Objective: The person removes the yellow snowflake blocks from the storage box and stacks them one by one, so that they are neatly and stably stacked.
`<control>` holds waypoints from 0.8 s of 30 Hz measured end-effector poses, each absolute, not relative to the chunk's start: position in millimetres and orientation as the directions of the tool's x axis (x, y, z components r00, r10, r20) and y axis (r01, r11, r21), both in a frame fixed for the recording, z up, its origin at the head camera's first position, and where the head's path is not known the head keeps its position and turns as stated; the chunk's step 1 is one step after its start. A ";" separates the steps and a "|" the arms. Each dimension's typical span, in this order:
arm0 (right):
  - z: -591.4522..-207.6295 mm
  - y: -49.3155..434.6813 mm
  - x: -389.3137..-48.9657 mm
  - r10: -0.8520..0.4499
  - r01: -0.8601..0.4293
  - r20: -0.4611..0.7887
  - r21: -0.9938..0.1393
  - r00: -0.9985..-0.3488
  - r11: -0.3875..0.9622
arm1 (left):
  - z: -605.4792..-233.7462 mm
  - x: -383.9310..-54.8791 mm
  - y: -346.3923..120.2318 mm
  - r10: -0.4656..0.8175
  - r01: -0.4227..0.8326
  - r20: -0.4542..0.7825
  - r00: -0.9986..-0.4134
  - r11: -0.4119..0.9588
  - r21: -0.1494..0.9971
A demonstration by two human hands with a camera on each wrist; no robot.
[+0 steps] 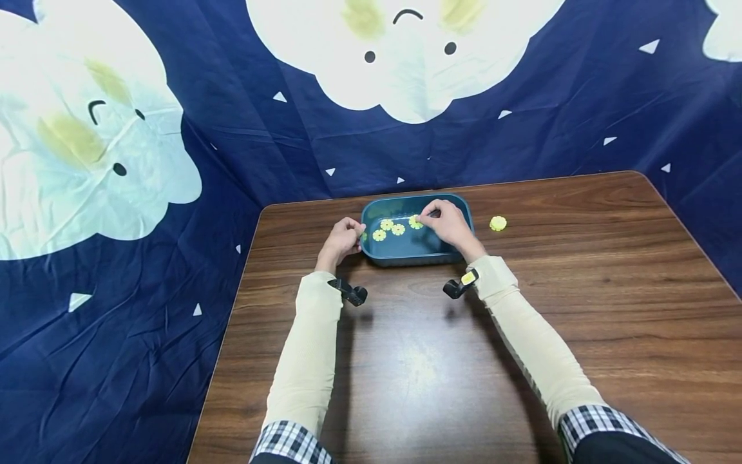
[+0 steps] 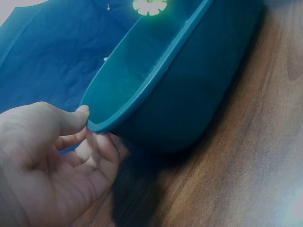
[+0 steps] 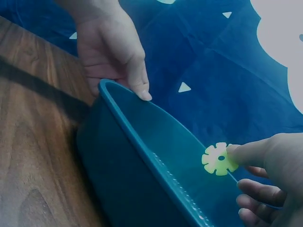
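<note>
"What does the head view show first?"

"The person's right hand reaches in over the blue tub, thumb and finger pinching a yellow plastic flower. The flower sits right at the fingertips, to the right of three other flowers grouped in the tub."

"And the left hand?"

"It grips the tub's left end. One loose flower lies on the wooden table, just beside the tub's right end."

"Any writing there?"

"The right wrist carries a black camera mount with a yellow patch, too small to tell whether it bears print. The blue cloth behind is printed with cloud faces and small white triangles."

"The left wrist view?"

"The left thumb presses on top of the tub's rim and the fingers curl beneath it. A flower shows at the top edge, partly cut off."

"And the right wrist view?"

"The pinched flower faces the camera, its notched petals and central hole beyond the thumb tip. It is held over the tub, well apart from the left hand on the far end of the rim."
</note>
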State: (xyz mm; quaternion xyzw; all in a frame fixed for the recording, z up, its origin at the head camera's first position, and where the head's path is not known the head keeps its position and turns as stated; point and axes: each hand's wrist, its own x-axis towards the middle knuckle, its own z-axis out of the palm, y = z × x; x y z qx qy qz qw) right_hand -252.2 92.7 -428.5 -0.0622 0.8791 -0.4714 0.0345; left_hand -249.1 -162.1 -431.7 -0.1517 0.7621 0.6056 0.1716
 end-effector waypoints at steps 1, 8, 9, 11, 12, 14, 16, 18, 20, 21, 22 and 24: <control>-428.1 94.4 -252.3 -0.137 -0.080 0.005 -0.833 -0.990 0.547 | -432.0 -249.3 -162.2 -0.023 -0.438 -0.444 -0.896 0.219 0.872; -423.2 105.5 -253.2 -0.126 -0.125 0.066 -0.820 -0.990 0.558 | -433.3 -249.7 -162.5 -0.024 -0.434 -0.440 -0.898 0.223 0.873; -422.5 107.2 -253.1 -0.117 -0.121 0.067 -0.822 -0.991 0.556 | -433.7 -250.0 -162.4 -0.024 -0.433 -0.439 -0.898 0.225 0.873; -421.2 110.2 -253.6 -0.102 -0.115 0.070 -0.827 -0.992 0.550 | -434.3 -250.5 -162.4 -0.027 -0.432 -0.437 -0.899 0.225 0.874; -420.3 111.6 -253.6 -0.093 -0.106 0.066 -0.830 -0.993 0.547 | -434.8 -250.8 -162.5 -0.027 -0.432 -0.437 -0.899 0.225 0.874; -418.6 115.2 -253.9 -0.079 -0.094 0.061 -0.836 -0.995 0.541 | -435.5 -251.2 -162.7 -0.028 -0.431 -0.437 -0.899 0.226 0.874; -417.2 119.0 -254.3 -0.066 -0.088 0.062 -0.836 -0.996 0.542 | -435.5 -251.2 -162.8 -0.028 -0.431 -0.437 -0.899 0.225 0.874; -415.8 123.3 -254.3 -0.053 -0.083 0.065 -0.838 -0.996 0.540 | -435.1 -250.9 -162.7 -0.027 -0.432 -0.438 -0.899 0.226 0.873; -415.1 127.2 -254.7 -0.035 -0.079 0.072 -0.840 -0.997 0.537 | -434.8 -250.8 -162.5 -0.027 -0.433 -0.438 -0.898 0.224 0.873; -415.5 129.5 -255.5 -0.028 -0.083 0.081 -0.838 -0.996 0.540 | -434.7 -250.6 -162.3 -0.026 -0.433 -0.439 -0.898 0.223 0.873; -415.7 131.5 -255.8 -0.020 -0.082 0.085 -0.837 -0.996 0.542 | -434.6 -250.4 -162.2 -0.026 -0.432 -0.438 -0.899 0.223 0.874; -415.7 135.2 -256.3 -0.008 -0.083 0.094 -0.838 -0.996 0.539 | -434.8 -250.3 -162.0 -0.026 -0.432 -0.437 -0.899 0.222 0.874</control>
